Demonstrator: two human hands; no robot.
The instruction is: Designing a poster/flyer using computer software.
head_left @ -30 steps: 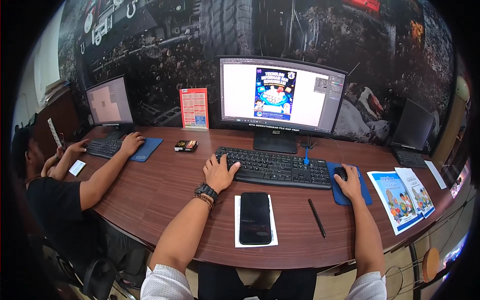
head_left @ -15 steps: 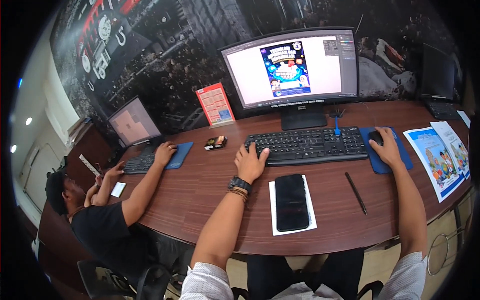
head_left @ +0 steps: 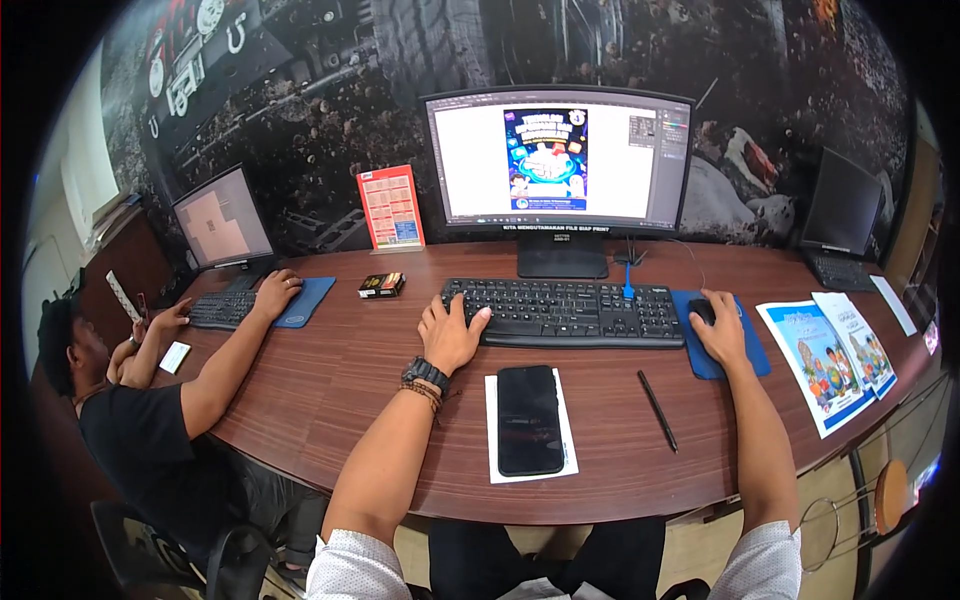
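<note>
My left hand [head_left: 451, 336] rests at the left end of a black keyboard [head_left: 570, 312], its fingers spread over the keys and a black watch and bracelets at the wrist. On a blue mouse pad [head_left: 752, 352], my right hand [head_left: 724, 332] curls round a black computer mouse [head_left: 703, 311], partly covering it. Behind the keyboard stands a wide curved monitor [head_left: 465, 165] showing a colourful poster design in an editing window. A black phone [head_left: 530, 420] lies on a white sheet [head_left: 568, 455] between my forearms. Right of it lies a slim black pen [head_left: 657, 411].
To the left, a co-worker [head_left: 140, 430] in black sits at another monitor [head_left: 222, 218] and keyboard. A red desk calendar [head_left: 391, 208] and a small box [head_left: 382, 286] stand between us. Printed covers [head_left: 822, 372] lie at the right, before another screen [head_left: 842, 205]. A stool [head_left: 890, 496] stands beyond the edge.
The whole view has shifted, so the desk and screen sit further left and the desk things lower. My hands keep their places on the keyboard and mouse.
</note>
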